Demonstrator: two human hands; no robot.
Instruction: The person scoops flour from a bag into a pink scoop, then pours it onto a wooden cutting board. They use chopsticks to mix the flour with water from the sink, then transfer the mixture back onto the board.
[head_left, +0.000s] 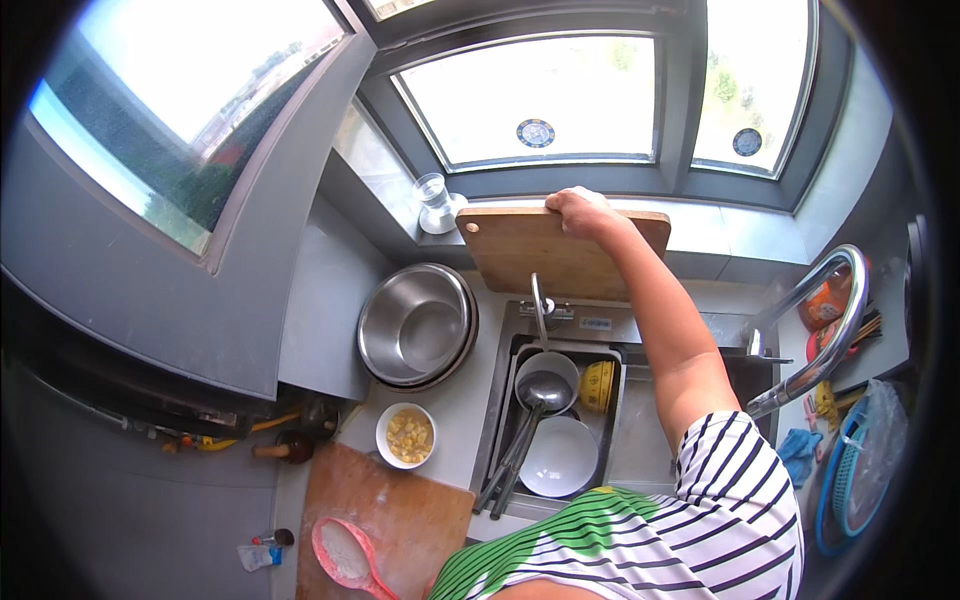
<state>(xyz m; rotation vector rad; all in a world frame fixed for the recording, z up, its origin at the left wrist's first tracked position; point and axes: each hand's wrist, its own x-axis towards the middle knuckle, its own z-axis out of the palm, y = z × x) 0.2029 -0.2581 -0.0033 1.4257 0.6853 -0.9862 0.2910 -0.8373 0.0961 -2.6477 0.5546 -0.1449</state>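
Observation:
A wooden cutting board (555, 251) stands upright against the window ledge behind the sink, and my right hand (583, 211) grips its top edge. My left hand is out of view. Below the board, a sink basin (619, 420) holds a pot or deep bowl with a metal ladle (545, 391) in it, a white bowl (559, 457) and a yellow bowl (596, 387). Left of the sink, a white bowl (406, 436) contains pale yellow chunks. At the lower left, a pink scoop (328, 551) with white powder lies on a floured wooden board (409, 499).
Stacked metal basins (415, 324) sit left of the faucet (540, 311). A glass jar (433, 196) stands on the ledge. A large curved chrome spout (847, 330) rises at the right, near a blue cloth (799, 454) and blue plastic baskets (840, 480). An open window (300, 142) juts in at the upper left.

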